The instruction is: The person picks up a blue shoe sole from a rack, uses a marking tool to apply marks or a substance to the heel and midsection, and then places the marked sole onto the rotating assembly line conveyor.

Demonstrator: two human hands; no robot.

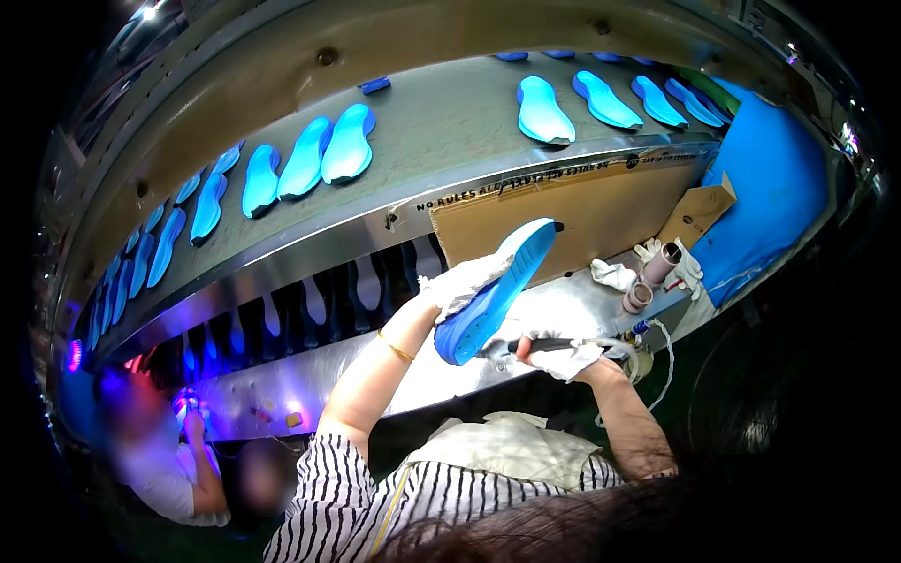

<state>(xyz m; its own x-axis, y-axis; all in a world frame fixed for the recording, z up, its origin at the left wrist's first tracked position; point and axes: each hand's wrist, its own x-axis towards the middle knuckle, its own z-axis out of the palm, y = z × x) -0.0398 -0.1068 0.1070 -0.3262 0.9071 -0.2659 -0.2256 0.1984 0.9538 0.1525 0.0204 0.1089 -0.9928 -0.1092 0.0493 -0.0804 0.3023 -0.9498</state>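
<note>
Over near shiny metal surface, left white-gloved fingers are gripping long blue shoe sole; right fingers are gripping slim black tool.

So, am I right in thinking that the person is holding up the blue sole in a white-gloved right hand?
Not quite: the head view shows the blue sole held up in the white-gloved left hand, not the right.
</note>
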